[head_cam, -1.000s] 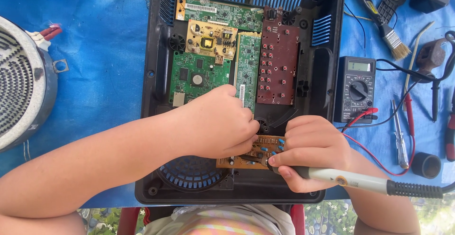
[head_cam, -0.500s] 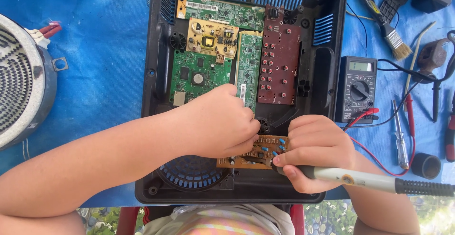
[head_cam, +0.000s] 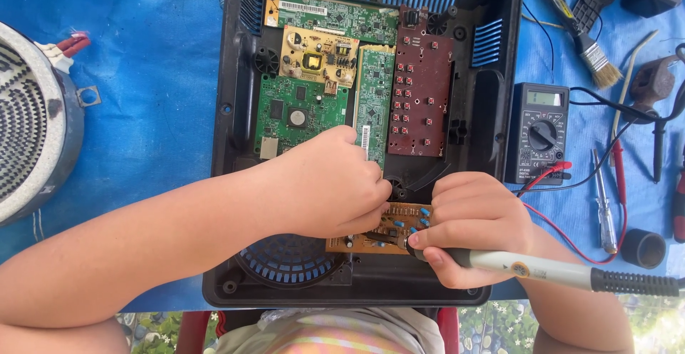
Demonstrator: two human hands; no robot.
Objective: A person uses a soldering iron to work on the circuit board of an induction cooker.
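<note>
Soldering work sits low in the frame: the right hand (head_cam: 474,218) wraps a pale-handled soldering iron (head_cam: 542,272) with its grip pressed shut around the barrel, thumb and forefinger close to the tip; the left hand (head_cam: 332,186) curls over a small tan circuit board (head_cam: 399,227), fingers bunched and pinching at something on its edge, though what lies between them is hidden. That board rests at the lower middle of an open black plastic casing (head_cam: 228,183), just above a round blue fan grille (head_cam: 285,258); it carries small blue components and a few dark parts, and looks bare-backed and brownish, tilted slightly.

To do this well, I judge the iron's tip should touch only the one joint, held steady with the heel of the hand braced on the casing; the left fingers should stay clear of the hot end; the board should be kept from rocking.

Further up in the casing lie green circuit boards (head_cam: 296,115), a yellow one (head_cam: 317,58) and a dark red button board (head_cam: 421,86); on the blue-covered desk (head_cam: 157,76) to the right stand a multimeter (head_cam: 539,133) with red and black leads, a screwdriver (head_cam: 603,197) and a small brush (head_cam: 589,47); a round coil heater (head_cam: 28,125) sits at the left.
</note>
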